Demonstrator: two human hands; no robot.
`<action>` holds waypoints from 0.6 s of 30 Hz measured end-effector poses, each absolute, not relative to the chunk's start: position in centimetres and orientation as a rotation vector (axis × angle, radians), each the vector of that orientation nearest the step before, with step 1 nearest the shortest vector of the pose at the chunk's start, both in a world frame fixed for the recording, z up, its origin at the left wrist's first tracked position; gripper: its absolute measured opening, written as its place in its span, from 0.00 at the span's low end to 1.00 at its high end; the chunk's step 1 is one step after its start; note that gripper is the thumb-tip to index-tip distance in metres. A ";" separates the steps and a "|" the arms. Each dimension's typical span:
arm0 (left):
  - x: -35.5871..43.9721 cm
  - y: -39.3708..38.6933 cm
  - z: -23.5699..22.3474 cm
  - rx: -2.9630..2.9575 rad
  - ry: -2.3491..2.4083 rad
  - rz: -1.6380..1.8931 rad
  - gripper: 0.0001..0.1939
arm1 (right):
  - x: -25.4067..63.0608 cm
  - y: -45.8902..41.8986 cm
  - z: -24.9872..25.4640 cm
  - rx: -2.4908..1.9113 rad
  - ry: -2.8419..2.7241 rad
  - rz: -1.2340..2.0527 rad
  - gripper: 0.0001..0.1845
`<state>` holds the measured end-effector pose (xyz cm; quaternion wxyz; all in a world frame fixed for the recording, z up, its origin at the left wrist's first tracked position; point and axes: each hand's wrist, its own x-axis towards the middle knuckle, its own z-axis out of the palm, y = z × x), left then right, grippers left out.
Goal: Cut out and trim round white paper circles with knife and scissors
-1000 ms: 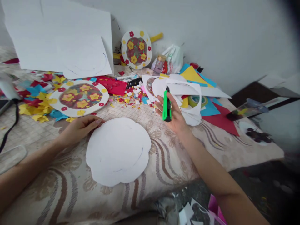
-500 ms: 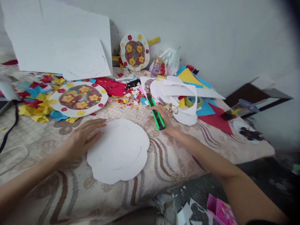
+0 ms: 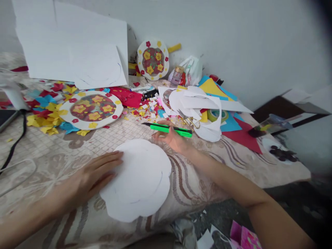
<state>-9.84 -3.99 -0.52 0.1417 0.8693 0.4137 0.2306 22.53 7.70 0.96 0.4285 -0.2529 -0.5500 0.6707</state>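
Left hand [image 3: 94, 176] lies flat, palm down, fingers spread, at lower left of centre; its fingertips press on the left edge of the white paper cutout [image 3: 138, 180]. Nothing gripped. The cutout is a scalloped round sheet with faint pencil arcs, lying on the patterned cloth [image 3: 64, 152] in the lower middle of the frame.

Right hand [image 3: 172, 138], centre frame just above the cutout's upper right edge, is closed around a green utility knife [image 3: 171, 128]. Knife held level, dark tip pointing to frame left.

Just right of the knife: gold-handled scissors [image 3: 190, 121], resting on a heap of white paper offcuts [image 3: 197, 103]. Beyond these, blue, yellow and red sheets [image 3: 233, 117].

Left of centre: a decorated paper plate [image 3: 92, 109] with red and yellow flowers, flat on the cloth. A second, smaller decorated plate [image 3: 153, 59] leans against the wall at top centre. Large white sheets [image 3: 72, 48] stand at upper left.
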 end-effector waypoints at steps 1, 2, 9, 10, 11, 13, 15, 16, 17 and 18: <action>-9.7 -4.3 -0.5 2.527 1.193 0.664 0.23 | 22.1 8.4 0.8 -0.655 -1.387 1.713 0.30; -9.6 -4.6 -0.5 2.540 1.199 0.657 0.22 | 21.8 9.0 0.8 -0.691 -1.406 1.677 0.29; -8.9 -4.9 -0.3 2.582 1.227 0.636 0.20 | 21.1 10.4 1.4 -0.554 -1.326 1.590 0.17; -8.8 -4.9 -0.1 2.599 1.218 0.622 0.19 | 20.9 10.3 1.2 -0.550 -1.348 1.676 0.18; -8.6 -4.9 0.1 2.617 1.212 0.613 0.18 | 20.5 10.1 1.1 -0.577 -1.382 1.704 0.19; -8.4 -4.9 0.5 2.653 1.209 0.608 0.18 | 19.5 10.1 0.6 -0.649 -1.402 1.604 0.19; -8.1 -5.0 0.8 2.683 1.205 0.606 0.18 | 18.3 10.3 0.2 -0.661 -1.359 1.549 0.18; -8.1 -5.0 0.9 2.698 1.197 0.602 0.18 | 17.8 10.5 0.0 -0.651 -1.352 1.592 0.20; -8.1 -5.1 0.9 2.710 1.186 0.601 0.18 | 17.4 10.7 -0.1 -0.646 -1.348 1.641 0.21; -8.2 -5.1 0.9 2.719 1.177 0.601 0.18 | 17.0 10.9 0.0 -0.649 -1.346 1.665 0.23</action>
